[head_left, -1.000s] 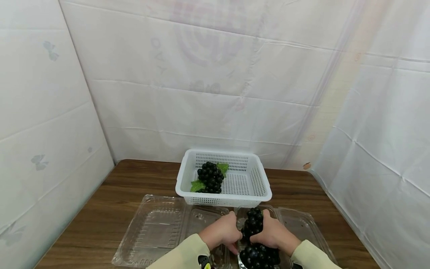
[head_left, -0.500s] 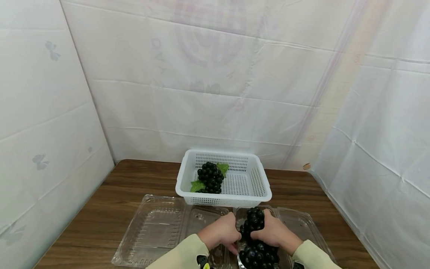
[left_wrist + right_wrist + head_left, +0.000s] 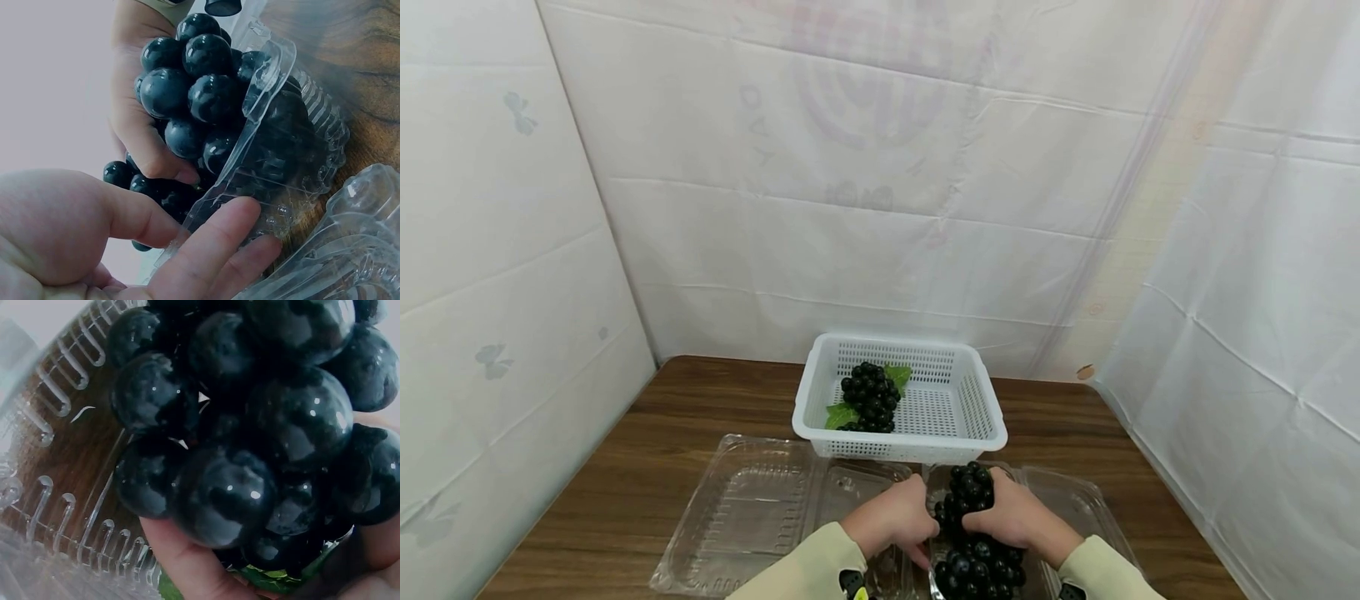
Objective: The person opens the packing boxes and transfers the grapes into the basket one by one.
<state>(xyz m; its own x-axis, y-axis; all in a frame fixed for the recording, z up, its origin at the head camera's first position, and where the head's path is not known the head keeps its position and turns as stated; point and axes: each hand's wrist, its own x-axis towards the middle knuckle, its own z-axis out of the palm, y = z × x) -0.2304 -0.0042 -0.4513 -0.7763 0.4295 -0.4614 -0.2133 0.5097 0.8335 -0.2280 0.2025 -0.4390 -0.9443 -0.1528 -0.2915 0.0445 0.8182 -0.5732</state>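
Observation:
A bunch of black grapes lies over a clear plastic clamshell box at the table's near right. My right hand grips the bunch from the right side; in the right wrist view, its fingers curl under the grapes, near a green leaf. On the box's left side, my left hand pinches the thin wall, thumb on one face and fingers on the other, as the left wrist view shows. The grapes hide much of the box's inside.
Behind the hands stands a white slotted basket holding another bunch of black grapes with green leaves. A second clear clamshell lies spread at left. The right box's lid extends rightward. White sheets enclose the wooden table.
My right hand has shifted slightly to the right, and the upper grapes have moved with it. The left hand stays at the box wall, nearly still.

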